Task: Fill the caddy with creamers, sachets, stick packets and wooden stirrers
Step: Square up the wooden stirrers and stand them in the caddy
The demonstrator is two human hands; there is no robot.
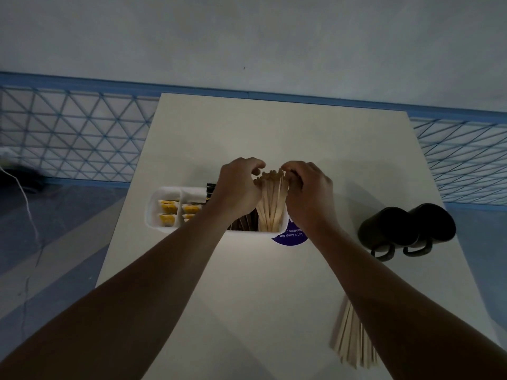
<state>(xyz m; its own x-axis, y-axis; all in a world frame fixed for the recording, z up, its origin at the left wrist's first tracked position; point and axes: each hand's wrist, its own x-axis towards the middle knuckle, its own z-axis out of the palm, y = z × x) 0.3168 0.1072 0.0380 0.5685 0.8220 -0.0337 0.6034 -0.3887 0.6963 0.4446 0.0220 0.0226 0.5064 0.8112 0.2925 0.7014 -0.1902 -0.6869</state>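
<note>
Head camera, looking down: your two hands meet at the middle of the frame over a white caddy (pixel 153 212) that stands on a pale table (pixel 260 283). Your left hand (pixel 236 187) and right hand (pixel 307 193) close in from either side on a bundle of wooden stirrers (pixel 271 204) standing upright in the caddy's right-end compartment. The fingers of both hands are curled round the upper ends of the sticks, with the fanned tips showing between them.

Left of the bundle, dark stick packets (pixel 244 223) stand in the next compartment, partly hidden behind your left wrist. The two compartments at the caddy's left end hold small yellow-topped packs (pixel 168 208); whether these are creamers or sachets you cannot tell in this dim light.

A purple disc (pixel 290 238) with white lettering lies flat on the table, showing from under the caddy's right end. To the right of the frame, well apart from the caddy, two dark mugs (pixel 386 229) lie just beside each other, handles toward you. At lower right, a second batch of loose stirrers (pixel 351 344) lies flat on the table, partly covered by your right forearm.
</note>
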